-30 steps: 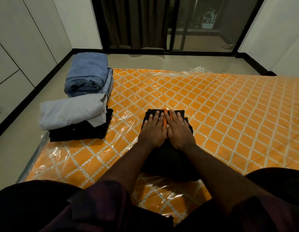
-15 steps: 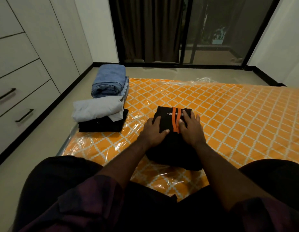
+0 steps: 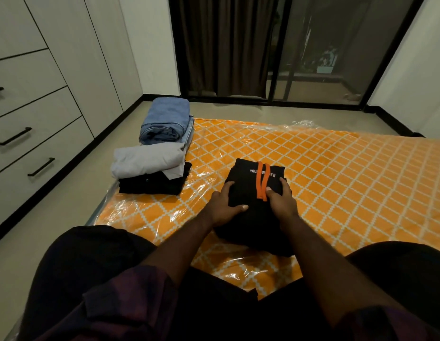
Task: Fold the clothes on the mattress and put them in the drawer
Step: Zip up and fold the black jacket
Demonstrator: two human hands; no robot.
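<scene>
Seemingly gripping garment (image 3: 245,184), left hand (image 3: 224,208), right hand (image 3: 281,203)

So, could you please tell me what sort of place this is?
Most likely a home bedroom: an orange mattress in plastic wrap lies on the floor, white built-in drawers line the left side, and the left hand and right hand grip a folded black garment near stacked clothes.

Mattress (image 3: 337,180): orange patterned cloth being sheathed in glossy clear plastic film (image 3: 305,125), wrinkled, glare being caught. Black garment (image 3: 246,188) at centre: matt soft cloth being shown, white print on it; orange woven drawstring (image 3: 259,180) being laid across. At 10 o'clock: blue denim (image 3: 164,119), coarse, matt; pale grey cloth (image 3: 145,161), smooth. At 9 o'clock: drawer fronts (image 3: 36,124) being seen smooth, matt; handles (image 3: 14,136) dark, metal-looking. At 12 o'clock: glass door (image 3: 325,57), glossy, reflections being thrown.
</scene>
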